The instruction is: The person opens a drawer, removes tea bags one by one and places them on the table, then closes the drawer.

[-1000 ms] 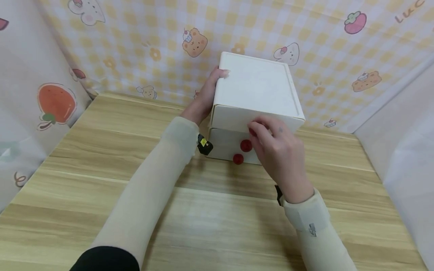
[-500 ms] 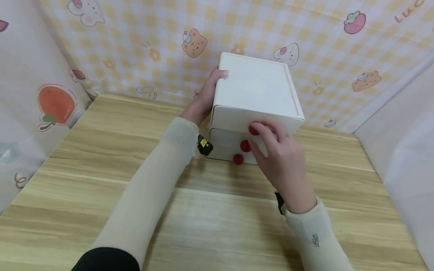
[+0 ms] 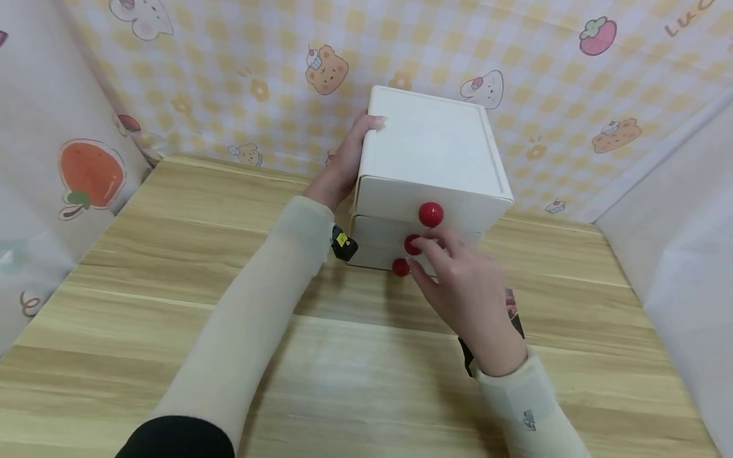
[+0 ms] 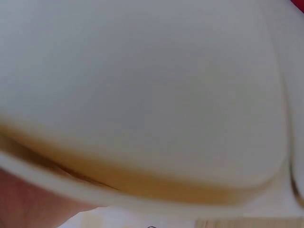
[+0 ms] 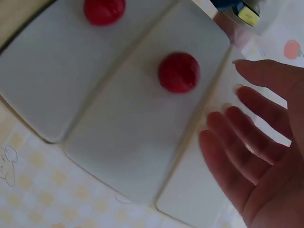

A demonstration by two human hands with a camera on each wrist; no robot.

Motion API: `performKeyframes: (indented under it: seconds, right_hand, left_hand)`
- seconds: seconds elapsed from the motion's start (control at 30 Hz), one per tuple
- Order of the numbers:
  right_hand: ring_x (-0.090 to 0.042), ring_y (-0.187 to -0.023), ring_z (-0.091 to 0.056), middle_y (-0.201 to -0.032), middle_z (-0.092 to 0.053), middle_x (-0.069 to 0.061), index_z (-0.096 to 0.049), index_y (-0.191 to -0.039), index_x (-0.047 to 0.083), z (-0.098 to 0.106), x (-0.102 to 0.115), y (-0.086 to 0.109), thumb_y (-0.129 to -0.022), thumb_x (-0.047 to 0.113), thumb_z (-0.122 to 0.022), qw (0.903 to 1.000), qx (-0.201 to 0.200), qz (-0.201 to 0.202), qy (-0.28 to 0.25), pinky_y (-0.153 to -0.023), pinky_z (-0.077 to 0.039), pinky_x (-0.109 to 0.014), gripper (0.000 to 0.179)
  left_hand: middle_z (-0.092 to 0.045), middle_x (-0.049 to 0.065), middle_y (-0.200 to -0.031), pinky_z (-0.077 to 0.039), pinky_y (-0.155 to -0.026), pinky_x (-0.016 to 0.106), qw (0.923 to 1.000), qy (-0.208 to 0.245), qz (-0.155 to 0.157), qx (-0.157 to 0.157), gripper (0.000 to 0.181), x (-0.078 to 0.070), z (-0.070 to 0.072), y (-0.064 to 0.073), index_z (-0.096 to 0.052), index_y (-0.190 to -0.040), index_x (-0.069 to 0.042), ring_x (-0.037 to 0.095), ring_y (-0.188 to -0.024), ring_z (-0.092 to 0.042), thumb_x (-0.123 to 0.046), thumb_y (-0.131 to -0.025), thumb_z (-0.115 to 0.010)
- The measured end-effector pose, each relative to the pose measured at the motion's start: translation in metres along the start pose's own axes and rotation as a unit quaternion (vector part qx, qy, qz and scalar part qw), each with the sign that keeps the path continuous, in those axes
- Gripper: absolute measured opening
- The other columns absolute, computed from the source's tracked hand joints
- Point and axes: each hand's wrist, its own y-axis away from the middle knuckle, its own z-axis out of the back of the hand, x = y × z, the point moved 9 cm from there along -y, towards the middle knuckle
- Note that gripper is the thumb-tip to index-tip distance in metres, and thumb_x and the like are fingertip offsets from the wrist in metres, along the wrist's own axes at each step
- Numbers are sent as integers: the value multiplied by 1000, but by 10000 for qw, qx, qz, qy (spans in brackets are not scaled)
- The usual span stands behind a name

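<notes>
A white box with three drawers [image 3: 435, 143] stands near the back of the table, each drawer bearing a round red knob. The top knob [image 3: 431, 214] shows whole; the middle knob [image 3: 412, 244] is partly behind fingers, and the bottom knob [image 3: 401, 267] sits lowest. My left hand [image 3: 346, 156] holds the box's left side, thumb over the top edge, other fingers hidden. My right hand [image 3: 466, 286] hovers before the lower drawers, thumb and fingers spread apart. In the right wrist view these loose fingers [image 5: 237, 147] hold nothing, and two knobs lie beside them.
The wood-grain table [image 3: 343, 375] stretches in front of the box. A yellow checked cloth [image 3: 229, 70] hangs close behind it. White cloth sides [image 3: 687, 235] border the table. A small black wrist device [image 3: 343, 243] sits beside the box's lower left corner.
My right hand has left the top knob, its fingers have spread, and it has moved down toward the lower knobs. My left hand stays on the box.
</notes>
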Motion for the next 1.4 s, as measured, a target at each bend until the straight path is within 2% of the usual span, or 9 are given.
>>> performKeyframes:
  seconds: [0.23, 0.37, 0.67, 0.9, 1.03, 1.2, 1.4]
  right_hand:
    - [-23, -82, -69, -103, -70, -9, -74, -105, 10, -23, -3, 2, -81, 22, -85, 9988, 418, -172, 163, -53, -51, -32, 29]
    - [-25, -79, -71, -104, -70, -11, -74, -107, 9, -32, -3, 0, -81, 19, -85, 9982, 525, -184, 214, -58, -55, -34, 30]
    - [-27, -76, -70, -108, -70, -14, -73, -108, 6, -40, -2, 0, -79, 12, -85, 9987, 249, -232, 367, -64, -58, -36, 32]
    - [-27, -75, -66, -108, -68, -16, -72, -112, 3, -46, -2, 3, -89, 6, -72, 9984, 27, -310, 479, -62, -58, -36, 23]
    - [-28, -78, -65, -107, -68, -16, -72, -111, 2, -47, -3, 3, -86, 5, -74, 9985, -90, -325, 435, -67, -59, -37, 25]
    - [-28, -86, -65, -110, -67, -16, -71, -111, 1, -51, -4, 3, -81, 3, -77, 9986, -51, -417, 318, -79, -60, -39, 31]
    - [-28, -86, -65, -109, -67, -17, -71, -110, -1, -51, -4, 2, -80, 0, -77, 9987, -52, -434, 246, -80, -60, -39, 30]
  left_hand:
    - [-24, 3, -154, -23, -111, 37, 10000, -52, -20, 2, 68, 0, 0, 0, -12, -157, -28, 19, -140, -25, -46, -94, -31]
    - [-22, 3, -156, -22, -113, 38, 9999, -149, 50, 24, 69, -1, 1, 0, -8, -159, -29, 19, -141, -24, -46, -95, -30]
    - [-19, 4, -161, -20, -116, 41, 9990, -434, 59, 64, 71, -4, 1, 1, -4, -161, -28, 20, -144, -22, -47, -97, -27]
    - [-17, 5, -162, -19, -118, 41, 9984, -560, 16, 86, 70, -4, 1, 1, -4, -161, -25, 20, -145, -22, -45, -98, -26]
    - [-18, 6, -161, -20, -117, 42, 9980, -610, 75, 177, 69, -4, 1, 1, -3, -160, -25, 21, -144, -22, -47, -98, -24]
    - [-18, 7, -161, -21, -115, 41, 9974, -680, 114, 213, 70, -4, 1, 1, -1, -160, -25, 22, -144, -22, -46, -98, -23]
    - [-17, 6, -161, -20, -117, 43, 9970, -726, 131, 240, 69, -4, 1, 1, 0, -160, -25, 22, -145, -21, -47, -98, -22]
